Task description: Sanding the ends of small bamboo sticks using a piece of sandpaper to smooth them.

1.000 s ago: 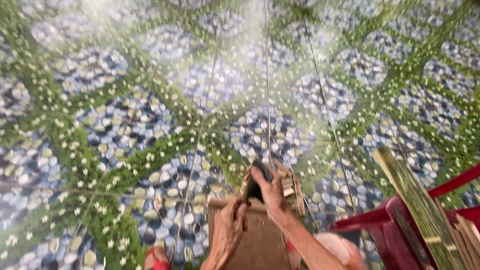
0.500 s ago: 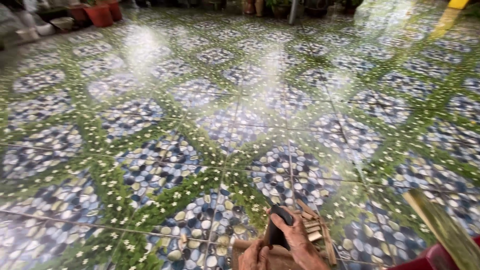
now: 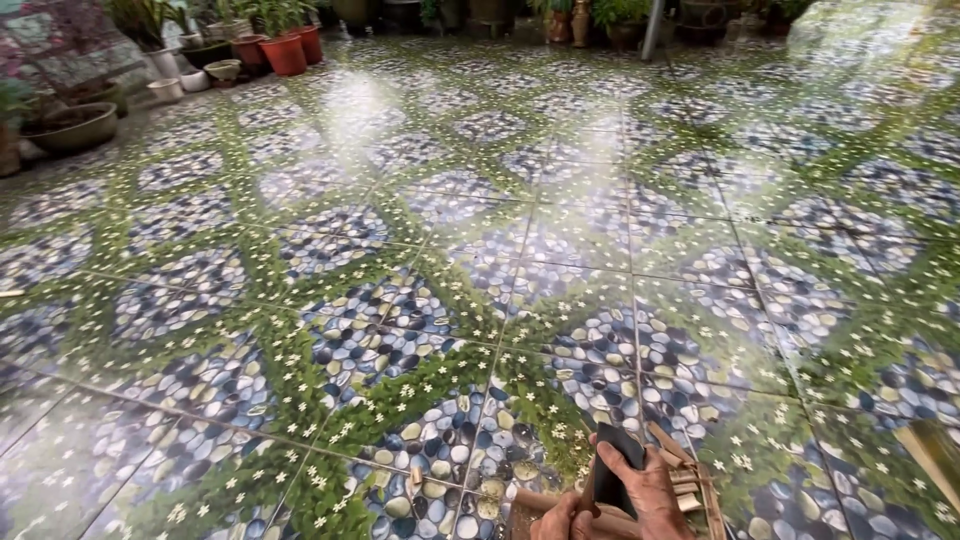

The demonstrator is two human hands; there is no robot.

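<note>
Several clay pots (image 3: 285, 52) with green plants stand far beyond the fingers, along the top-left edge of the patio, beside a wide shallow bowl (image 3: 72, 128) holding soil. Compared with half a second ago, the view has tilted up, so more pots show and the hands sit lower. At the bottom edge, the right hand (image 3: 655, 490) wraps its fingers (image 3: 630, 470) around a dark flat tool (image 3: 612, 470), pressed against a woven bamboo piece (image 3: 690, 480) just right of them. The left hand (image 3: 560, 520) is mostly cut off; its grip cannot be told. Glossy pebble-and-flower floor tiles (image 3: 480, 250) spread everywhere.
</note>
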